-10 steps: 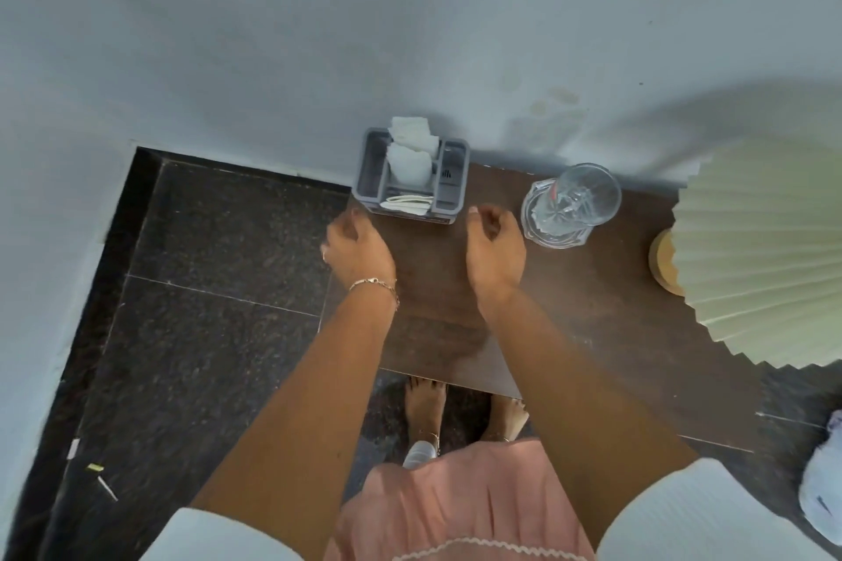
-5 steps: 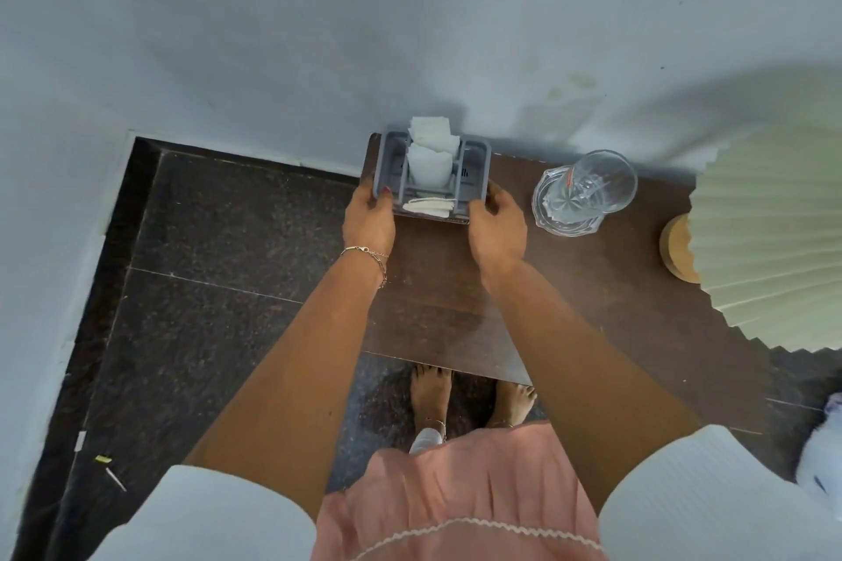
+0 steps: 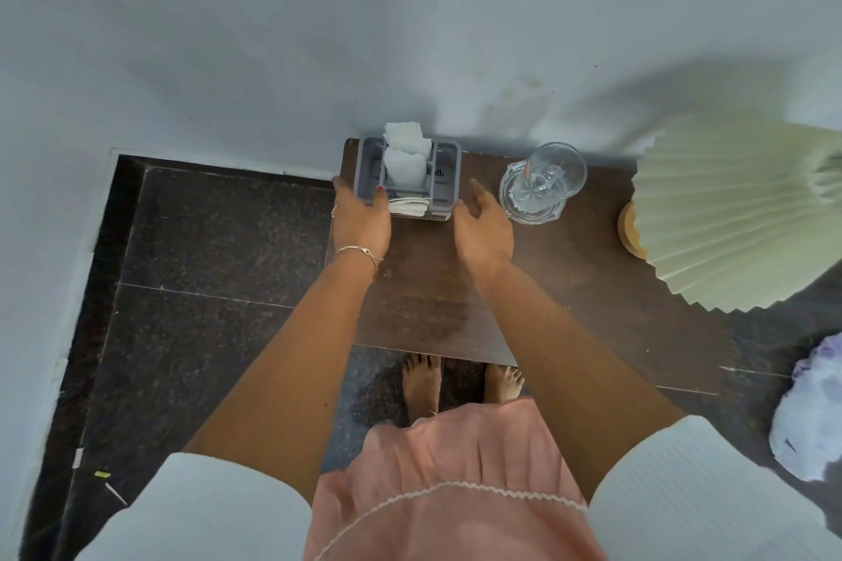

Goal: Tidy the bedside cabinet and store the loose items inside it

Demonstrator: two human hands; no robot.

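A grey compartmented organizer (image 3: 444, 178) with white tissues (image 3: 405, 150) standing in it sits at the back left corner of the dark wooden bedside cabinet top (image 3: 423, 287), close to the wall. My left hand (image 3: 362, 219) grips its front left corner, thumb on the front rim and fingers down the left side. My right hand (image 3: 485, 228) hovers with fingers apart just off the organizer's front right corner and holds nothing. The cabinet's front and inside are hidden under my arms.
An upturned clear glass on a glass jug (image 3: 542, 182) stands right of the organizer. A pleated cream lampshade (image 3: 738, 214) on a wooden base (image 3: 631, 228) overhangs the right end. A white plastic bag (image 3: 811, 419) lies on the dark floor at right.
Both hands went from the cabinet top onto the organizer and pushed it back toward the wall corner. My right hand has since come off it and spread.
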